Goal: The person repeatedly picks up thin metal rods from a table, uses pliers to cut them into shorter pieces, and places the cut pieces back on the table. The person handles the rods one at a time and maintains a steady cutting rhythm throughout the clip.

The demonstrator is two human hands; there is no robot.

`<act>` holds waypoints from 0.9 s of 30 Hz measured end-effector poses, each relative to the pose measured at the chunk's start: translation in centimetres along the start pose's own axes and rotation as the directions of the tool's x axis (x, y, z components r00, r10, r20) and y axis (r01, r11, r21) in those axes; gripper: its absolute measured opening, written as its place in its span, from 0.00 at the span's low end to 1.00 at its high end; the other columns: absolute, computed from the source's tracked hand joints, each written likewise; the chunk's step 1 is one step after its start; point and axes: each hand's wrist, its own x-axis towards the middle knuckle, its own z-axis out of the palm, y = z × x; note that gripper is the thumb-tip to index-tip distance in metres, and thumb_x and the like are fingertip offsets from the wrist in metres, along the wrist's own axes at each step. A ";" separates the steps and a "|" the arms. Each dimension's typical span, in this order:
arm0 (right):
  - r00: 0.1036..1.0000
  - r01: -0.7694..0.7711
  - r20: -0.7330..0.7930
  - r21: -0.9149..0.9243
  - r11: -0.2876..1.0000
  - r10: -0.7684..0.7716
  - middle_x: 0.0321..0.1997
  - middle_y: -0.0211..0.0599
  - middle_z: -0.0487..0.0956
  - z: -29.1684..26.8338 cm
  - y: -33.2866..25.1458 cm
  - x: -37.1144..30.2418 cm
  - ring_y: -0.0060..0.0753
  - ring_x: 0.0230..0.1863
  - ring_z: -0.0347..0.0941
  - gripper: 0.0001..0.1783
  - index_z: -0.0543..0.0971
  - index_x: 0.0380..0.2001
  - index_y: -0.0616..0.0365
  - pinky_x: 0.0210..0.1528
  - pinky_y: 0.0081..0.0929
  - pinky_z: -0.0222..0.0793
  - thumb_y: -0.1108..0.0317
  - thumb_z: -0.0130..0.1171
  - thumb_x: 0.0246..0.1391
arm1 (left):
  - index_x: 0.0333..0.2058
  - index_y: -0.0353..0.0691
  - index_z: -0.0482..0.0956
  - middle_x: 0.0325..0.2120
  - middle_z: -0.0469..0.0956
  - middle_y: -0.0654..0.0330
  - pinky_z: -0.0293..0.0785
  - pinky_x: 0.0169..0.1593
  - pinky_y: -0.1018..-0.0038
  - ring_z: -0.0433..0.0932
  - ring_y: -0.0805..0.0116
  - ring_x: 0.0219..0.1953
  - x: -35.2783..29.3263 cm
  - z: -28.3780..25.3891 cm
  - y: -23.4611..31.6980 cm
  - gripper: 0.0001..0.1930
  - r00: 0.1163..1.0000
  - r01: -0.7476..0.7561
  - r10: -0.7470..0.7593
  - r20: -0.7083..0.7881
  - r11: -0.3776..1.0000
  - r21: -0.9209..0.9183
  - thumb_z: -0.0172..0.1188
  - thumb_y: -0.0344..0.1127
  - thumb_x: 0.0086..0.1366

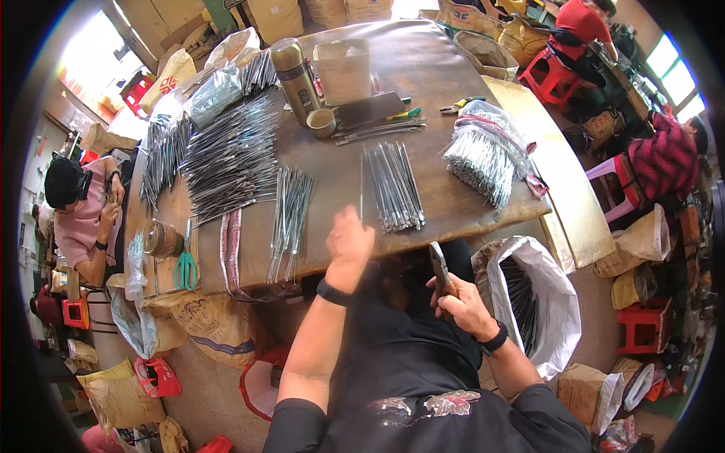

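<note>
My left hand [351, 240] is over the table's near edge, slightly blurred, its fingers closed at the lower end of a thin metal strip [362, 185]. Just right of that strip lies a fanned row of similar metal strips [394, 187]. To the left of the hand is a smaller bundle of strips [290, 215]. My right hand [462, 308] is below the table edge, wrapped round a pair of pliers [439, 266] whose jaws point up toward the table. A white sack [560, 321] with dark strips inside stands beside my right hand.
A large pile of strips [230, 158] covers the table's left. Farther back stand a thermos [296, 81], a cup [322, 123] and a plastic bin [342, 72]. A bagged bundle [487, 155] lies right. Scissors [186, 269] hang front left. Other people sit on both sides.
</note>
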 end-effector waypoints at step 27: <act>0.655 0.102 -0.746 -0.067 0.992 -0.118 0.20 0.30 0.73 -14.7 0.4 9.6 0.20 0.17 0.69 0.12 0.72 0.29 0.61 0.20 0.19 0.65 0.72 0.66 0.43 | 0.40 0.36 0.73 0.30 0.78 0.59 0.79 0.31 0.83 0.82 0.63 0.33 -5.6 -5.7 -4.5 0.09 0.838 0.511 0.209 0.503 0.019 -0.859 0.60 0.26 0.61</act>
